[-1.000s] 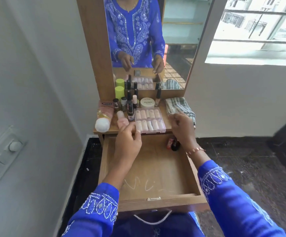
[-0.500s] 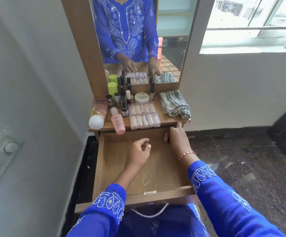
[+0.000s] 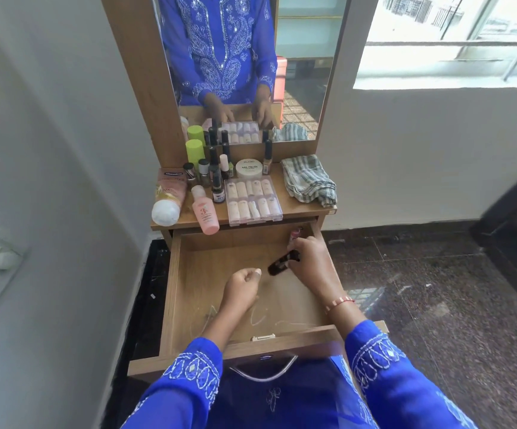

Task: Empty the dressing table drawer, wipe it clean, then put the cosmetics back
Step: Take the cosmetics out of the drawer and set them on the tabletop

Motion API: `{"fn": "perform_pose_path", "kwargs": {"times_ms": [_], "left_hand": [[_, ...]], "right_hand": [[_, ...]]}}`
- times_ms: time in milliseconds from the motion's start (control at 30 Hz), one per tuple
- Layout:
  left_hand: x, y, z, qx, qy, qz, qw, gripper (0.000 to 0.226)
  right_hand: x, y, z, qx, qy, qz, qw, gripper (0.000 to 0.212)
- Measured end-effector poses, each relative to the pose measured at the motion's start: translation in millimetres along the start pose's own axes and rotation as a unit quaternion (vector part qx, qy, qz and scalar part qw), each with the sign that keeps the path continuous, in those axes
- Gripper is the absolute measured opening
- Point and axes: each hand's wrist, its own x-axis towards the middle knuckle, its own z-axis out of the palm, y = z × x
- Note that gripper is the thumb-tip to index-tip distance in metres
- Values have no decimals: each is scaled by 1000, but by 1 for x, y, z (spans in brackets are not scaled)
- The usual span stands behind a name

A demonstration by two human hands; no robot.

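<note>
Cosmetics crowd the tabletop (image 3: 300,209) above the open drawer (image 3: 173,292): two pink tubes lying on their sides, one white jar (image 3: 249,168) marked nail polish, one clear box (image 3: 252,200) of false nails, one green-capped bottle (image 3: 195,151) and a cluster of small dark-capped bottles too tightly packed to count. One striped cloth (image 3: 308,181) lies folded at the right end. A mirror (image 3: 244,66) behind repeats them. Inside the drawer, the right hand (image 3: 311,264) holds a dark small bottle (image 3: 278,265), with one pink-topped item (image 3: 295,235) just behind it in the back right corner. The left hand (image 3: 240,287) hovers over the drawer floor, fingers curled, holding nothing.
</note>
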Motion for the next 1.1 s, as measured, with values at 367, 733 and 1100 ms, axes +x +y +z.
{"fn": "perform_pose_path", "kwargs": {"times_ms": [367, 733, 1100], "left_hand": [[-7, 2, -22, -339, 13, -71, 938, 8], [-9, 8, -25, -371, 16, -20, 928, 8], [-12, 10, -29, -461, -24, -124, 878, 14]], "right_hand": [[-16, -3, 16, 279, -81, 97, 952, 19], [-13, -2, 21, 343, -65, 114, 930, 7], [21, -3, 18, 208, 100, 110, 967, 12]]}}
